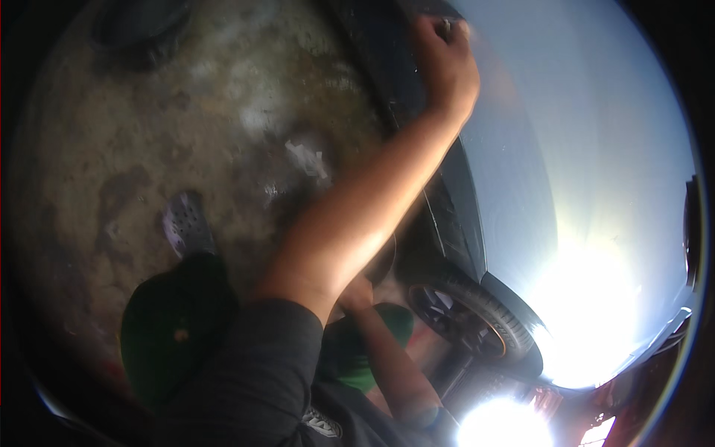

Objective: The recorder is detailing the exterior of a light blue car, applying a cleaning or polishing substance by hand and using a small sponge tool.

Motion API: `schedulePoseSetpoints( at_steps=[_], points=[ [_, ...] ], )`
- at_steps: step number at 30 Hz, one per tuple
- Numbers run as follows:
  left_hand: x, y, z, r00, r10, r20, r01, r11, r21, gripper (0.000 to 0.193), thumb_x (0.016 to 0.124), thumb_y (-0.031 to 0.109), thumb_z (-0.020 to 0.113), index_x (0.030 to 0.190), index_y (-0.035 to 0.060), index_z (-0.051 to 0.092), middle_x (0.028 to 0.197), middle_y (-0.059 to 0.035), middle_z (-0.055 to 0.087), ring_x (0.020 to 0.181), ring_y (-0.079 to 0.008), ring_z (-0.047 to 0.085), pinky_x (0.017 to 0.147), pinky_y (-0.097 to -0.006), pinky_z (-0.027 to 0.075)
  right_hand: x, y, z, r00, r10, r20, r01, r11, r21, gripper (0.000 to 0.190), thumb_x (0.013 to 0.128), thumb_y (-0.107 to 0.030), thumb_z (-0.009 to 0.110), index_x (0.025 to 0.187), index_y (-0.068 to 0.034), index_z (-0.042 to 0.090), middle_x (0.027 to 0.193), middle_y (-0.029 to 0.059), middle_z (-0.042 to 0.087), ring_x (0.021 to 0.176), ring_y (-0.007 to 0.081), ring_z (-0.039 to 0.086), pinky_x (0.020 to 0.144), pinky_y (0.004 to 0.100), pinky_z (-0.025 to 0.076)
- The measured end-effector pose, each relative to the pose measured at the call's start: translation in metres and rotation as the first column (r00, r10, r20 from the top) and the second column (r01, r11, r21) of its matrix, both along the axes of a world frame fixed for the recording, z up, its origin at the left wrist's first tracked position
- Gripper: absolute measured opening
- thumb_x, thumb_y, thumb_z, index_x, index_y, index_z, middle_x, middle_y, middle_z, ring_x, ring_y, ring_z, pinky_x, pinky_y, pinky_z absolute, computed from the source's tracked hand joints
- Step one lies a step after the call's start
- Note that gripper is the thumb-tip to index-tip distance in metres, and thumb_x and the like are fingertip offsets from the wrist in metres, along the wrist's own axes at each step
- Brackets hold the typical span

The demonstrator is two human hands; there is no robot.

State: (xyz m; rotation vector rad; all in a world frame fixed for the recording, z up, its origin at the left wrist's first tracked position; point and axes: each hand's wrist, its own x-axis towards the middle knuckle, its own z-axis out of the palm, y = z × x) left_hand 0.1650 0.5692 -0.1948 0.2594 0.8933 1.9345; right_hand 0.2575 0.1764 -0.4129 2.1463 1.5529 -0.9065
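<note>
My left hand (449, 67) is curled at the top, against the lower edge of a glossy light blue-grey car body panel (514, 145). A small thing, too unclear to name, shows between its fingers. The left forearm reaches across the middle of the view. Lower down, my right hand (357, 291) is bent near my knees, partly hidden by the left forearm. Beside it is a dark rounded thing (384, 260) with a thin bright rim; whether the hand holds it is not clear. The car's tyre (494, 310) and dark spoked wheel stand right of this hand.
A stained concrete floor (184, 128) lies at left, with pale scraps (307, 158) on it. A dark round container or tyre (139, 25) is at the upper left. My perforated clog (189, 223) is on the floor. A bright lamp (505, 427) glares below the car.
</note>
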Motion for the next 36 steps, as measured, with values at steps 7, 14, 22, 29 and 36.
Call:
schedulePoseSetpoints(
  at_steps=[7, 14, 22, 29, 36],
  points=[
    [-0.022, 0.026, -0.008, 0.973, 0.145, 0.181, -0.159, 0.985, 0.066, 0.017, 0.097, 0.011, 0.058, 0.107, -0.0005, 0.049, 0.098, -0.0125, 0.051, 0.091, -0.0240, 0.051, 0.087, -0.0374, 0.043, -0.014, -0.001, 0.000, 1.000, 0.029, 0.006, -0.029, 1.000, -0.006, 0.067, 0.094, -0.050, 0.053, 0.146, -0.011, 0.039, 0.139, 0.0208, 0.055, 0.118, 0.0398, 0.060, 0.099, 0.0495, 0.050],
    [0.036, -0.039, 0.004, 0.994, -0.109, -0.012, 0.110, 0.992, 0.064, 0.023, 0.097, 0.016, 0.064, 0.104, -0.0003, 0.050, 0.097, -0.0093, 0.054, 0.090, -0.0156, 0.052, 0.083, -0.0331, 0.045, 0.000, 0.007, 0.013, 0.999, 0.035, -0.016, -0.036, 0.994, -0.103, 0.063, 0.093, -0.049, 0.053, 0.144, -0.013, 0.046, 0.140, 0.0198, 0.055, 0.118, 0.0381, 0.061, 0.099, 0.0474, 0.050],
    [0.001, 0.008, -0.005, 0.997, -0.053, 0.060, 0.051, 0.998, 0.031, 0.022, 0.101, 0.015, 0.056, 0.111, -0.0006, 0.045, 0.107, -0.0142, 0.051, 0.098, -0.0244, 0.051, 0.090, -0.0394, 0.043, 0.003, 0.001, 0.002, 0.999, 0.040, 0.029, -0.039, 0.999, -0.021, 0.069, 0.094, -0.050, 0.053, 0.149, -0.013, 0.036, 0.139, 0.0212, 0.055, 0.117, 0.0392, 0.061, 0.098, 0.0491, 0.050],
    [-0.018, 0.052, -0.027, 0.979, 0.138, 0.147, -0.137, 0.990, -0.018, 0.037, 0.098, 0.020, 0.061, 0.120, -0.0038, 0.044, 0.114, -0.0162, 0.054, 0.103, -0.0272, 0.054, 0.096, -0.0396, 0.044, -0.019, 0.005, 0.017, 0.998, -0.058, -0.036, 0.060, 0.997, 0.039, 0.073, 0.095, -0.052, 0.051, 0.153, -0.014, 0.031, 0.141, 0.0198, 0.055, 0.119, 0.0395, 0.061, 0.099, 0.0485, 0.050],
    [-0.060, 0.052, -0.060, 0.998, 0.066, 0.014, -0.065, 0.996, -0.062, 0.025, 0.088, 0.003, 0.056, 0.112, -0.0018, 0.050, 0.106, -0.0130, 0.057, 0.090, -0.0212, 0.059, 0.086, -0.0343, 0.049, -0.006, 0.005, 0.024, 0.994, -0.090, -0.061, 0.097, 0.988, 0.118, 0.072, 0.093, -0.052, 0.053, 0.153, -0.017, 0.034, 0.142, 0.0182, 0.055, 0.123, 0.0375, 0.059, 0.102, 0.0475, 0.047]
  ],
)
